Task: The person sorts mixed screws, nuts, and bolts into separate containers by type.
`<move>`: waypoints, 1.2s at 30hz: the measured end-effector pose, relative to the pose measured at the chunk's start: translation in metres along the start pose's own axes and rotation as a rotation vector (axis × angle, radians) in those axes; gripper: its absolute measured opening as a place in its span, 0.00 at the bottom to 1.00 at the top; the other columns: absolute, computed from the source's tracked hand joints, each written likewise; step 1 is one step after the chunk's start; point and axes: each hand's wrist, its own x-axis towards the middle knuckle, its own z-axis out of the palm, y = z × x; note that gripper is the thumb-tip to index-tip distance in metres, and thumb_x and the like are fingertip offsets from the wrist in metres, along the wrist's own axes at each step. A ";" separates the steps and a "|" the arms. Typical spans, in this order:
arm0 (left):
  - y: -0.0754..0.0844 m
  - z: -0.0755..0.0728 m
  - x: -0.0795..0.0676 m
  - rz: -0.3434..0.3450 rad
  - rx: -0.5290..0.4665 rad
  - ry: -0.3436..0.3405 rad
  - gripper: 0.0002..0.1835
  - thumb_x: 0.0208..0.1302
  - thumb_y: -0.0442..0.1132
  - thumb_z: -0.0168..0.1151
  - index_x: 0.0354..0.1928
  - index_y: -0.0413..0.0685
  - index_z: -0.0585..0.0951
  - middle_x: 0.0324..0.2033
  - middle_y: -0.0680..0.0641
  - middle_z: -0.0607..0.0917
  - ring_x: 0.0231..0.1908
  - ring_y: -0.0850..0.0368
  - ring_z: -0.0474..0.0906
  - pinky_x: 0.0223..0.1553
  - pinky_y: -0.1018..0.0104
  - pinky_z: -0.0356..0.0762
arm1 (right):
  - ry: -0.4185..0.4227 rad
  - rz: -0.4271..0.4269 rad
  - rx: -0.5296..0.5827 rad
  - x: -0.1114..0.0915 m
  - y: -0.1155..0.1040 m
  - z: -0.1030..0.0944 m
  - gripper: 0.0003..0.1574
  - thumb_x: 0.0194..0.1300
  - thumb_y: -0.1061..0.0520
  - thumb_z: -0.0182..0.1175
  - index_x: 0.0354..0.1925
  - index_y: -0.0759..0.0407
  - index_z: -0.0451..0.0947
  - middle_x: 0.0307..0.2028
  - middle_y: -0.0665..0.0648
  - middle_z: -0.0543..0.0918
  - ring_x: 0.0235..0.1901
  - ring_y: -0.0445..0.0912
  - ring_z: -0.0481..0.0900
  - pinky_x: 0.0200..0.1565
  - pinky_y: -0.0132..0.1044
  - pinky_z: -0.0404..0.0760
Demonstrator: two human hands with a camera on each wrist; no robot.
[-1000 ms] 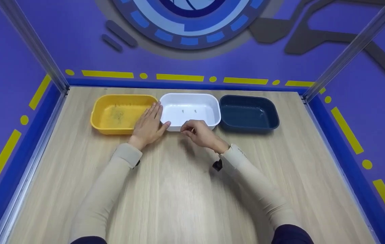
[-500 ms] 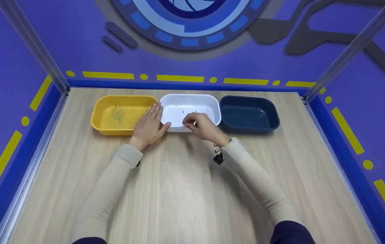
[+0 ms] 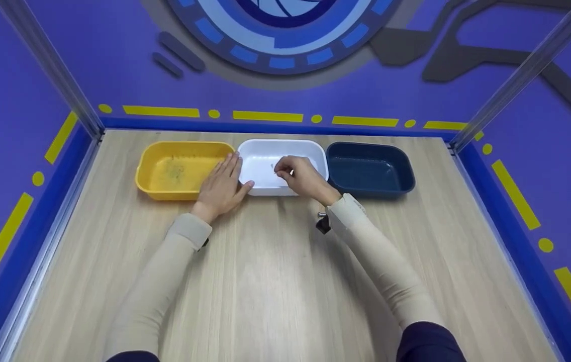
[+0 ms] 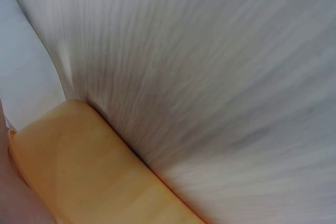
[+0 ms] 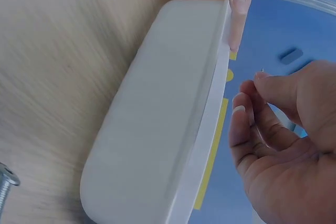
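Note:
My left hand (image 3: 220,187) lies with straight fingers along the adjoining rims of the yellow bin (image 3: 182,195) and the white bin (image 3: 265,191), thumb at the white bin's front corner. My right hand (image 3: 303,176) is over the white bin's right half, thumb and fingertips together. In the right wrist view, a tiny pointed metallic piece (image 5: 262,70) shows at the pinched tips of that hand; its kind I cannot tell. Another tiny dark piece (image 3: 272,166) lies on the white bin's floor. Part of that floor is hidden behind my right hand.
A dark blue bin (image 3: 371,192) stands right of the white one. Scattered small dark bits (image 3: 175,171) lie in the yellow bin. Purple panels (image 3: 285,95) close off the back and sides of the wooden table (image 3: 260,281). A metal bolt (image 5: 6,177) of the wrist mount shows in the right wrist view.
My right hand has moved forward and slightly right, from the white bin's front rim to over its inside, covering one of two small pieces seen there. The left hand has stayed in place.

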 end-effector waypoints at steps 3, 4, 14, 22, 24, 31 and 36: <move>0.000 0.000 0.000 -0.006 -0.004 -0.009 0.47 0.83 0.67 0.35 0.85 0.38 0.47 0.86 0.40 0.46 0.86 0.45 0.40 0.87 0.51 0.40 | 0.004 -0.012 -0.019 0.004 0.003 -0.004 0.08 0.77 0.67 0.60 0.45 0.69 0.86 0.39 0.62 0.89 0.36 0.50 0.84 0.41 0.39 0.84; 0.000 0.001 0.000 -0.008 -0.005 -0.011 0.47 0.83 0.67 0.35 0.86 0.38 0.47 0.86 0.40 0.45 0.86 0.45 0.40 0.87 0.51 0.40 | 0.003 -0.016 -0.027 0.006 0.004 -0.006 0.08 0.78 0.67 0.60 0.45 0.69 0.86 0.40 0.63 0.89 0.37 0.51 0.84 0.41 0.41 0.85; -0.002 0.003 0.002 -0.010 0.018 -0.016 0.47 0.83 0.68 0.34 0.86 0.38 0.47 0.86 0.40 0.45 0.86 0.45 0.40 0.87 0.50 0.40 | 0.016 0.050 -0.077 0.026 0.008 -0.018 0.09 0.78 0.67 0.59 0.45 0.67 0.86 0.41 0.64 0.89 0.39 0.51 0.84 0.46 0.45 0.86; 0.000 0.001 0.001 -0.008 0.015 -0.017 0.47 0.83 0.67 0.34 0.85 0.37 0.47 0.86 0.39 0.45 0.86 0.44 0.40 0.87 0.49 0.42 | 0.007 0.111 -0.068 0.040 0.013 -0.021 0.10 0.79 0.66 0.58 0.47 0.69 0.85 0.42 0.65 0.89 0.39 0.50 0.83 0.45 0.43 0.85; 0.001 0.001 0.001 -0.009 0.015 -0.018 0.47 0.83 0.67 0.34 0.85 0.37 0.47 0.86 0.39 0.44 0.86 0.44 0.40 0.87 0.49 0.42 | 0.002 0.125 -0.065 0.040 0.013 -0.022 0.10 0.79 0.66 0.58 0.48 0.69 0.85 0.43 0.65 0.89 0.39 0.50 0.83 0.44 0.42 0.84; 0.001 0.000 0.000 -0.004 -0.001 -0.001 0.46 0.84 0.67 0.35 0.85 0.37 0.47 0.86 0.39 0.45 0.86 0.44 0.41 0.87 0.50 0.40 | 0.007 0.158 -0.067 0.041 0.012 -0.023 0.11 0.81 0.64 0.57 0.52 0.67 0.85 0.46 0.64 0.88 0.40 0.50 0.82 0.46 0.42 0.86; 0.000 0.001 0.000 -0.004 -0.015 0.002 0.47 0.83 0.66 0.36 0.85 0.36 0.49 0.86 0.39 0.46 0.86 0.44 0.41 0.87 0.50 0.39 | 0.006 0.153 -0.087 0.040 0.013 -0.023 0.13 0.81 0.63 0.58 0.54 0.68 0.85 0.46 0.64 0.88 0.42 0.51 0.83 0.48 0.45 0.87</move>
